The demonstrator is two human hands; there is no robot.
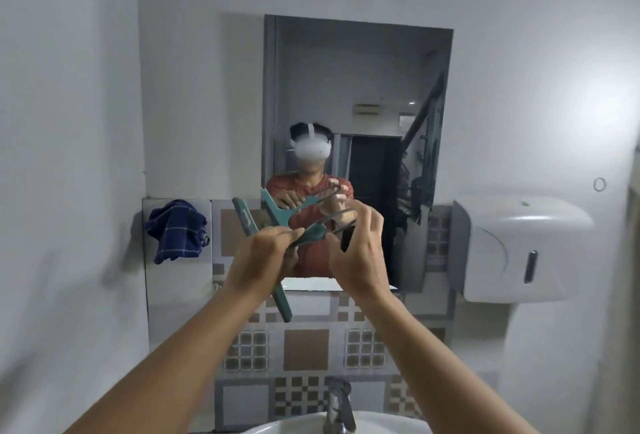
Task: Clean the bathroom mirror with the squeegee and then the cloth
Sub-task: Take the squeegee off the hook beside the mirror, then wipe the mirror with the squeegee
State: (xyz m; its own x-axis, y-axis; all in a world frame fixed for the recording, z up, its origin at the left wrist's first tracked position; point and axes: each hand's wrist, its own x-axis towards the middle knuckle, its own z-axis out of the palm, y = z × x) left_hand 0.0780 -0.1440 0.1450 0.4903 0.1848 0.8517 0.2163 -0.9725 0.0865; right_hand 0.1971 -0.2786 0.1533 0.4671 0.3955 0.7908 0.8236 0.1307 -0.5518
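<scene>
A rectangular mirror (360,87) hangs on the white wall ahead and reflects a person in a red shirt. In front of its lower edge I hold a teal squeegee (247,222); its long blade runs from upper left to lower right. My left hand (261,259) grips the squeegee where handle meets blade. My right hand (358,253) pinches the thin looped end of the handle. A dark blue checked cloth (176,231) hangs on the wall left of the mirror, apart from both hands.
A white paper dispenser (512,250) is mounted right of the mirror. Patterned brown and grey tiles (306,349) cover the wall below it. A metal tap (339,406) and the white sink rim (277,428) sit at the bottom edge.
</scene>
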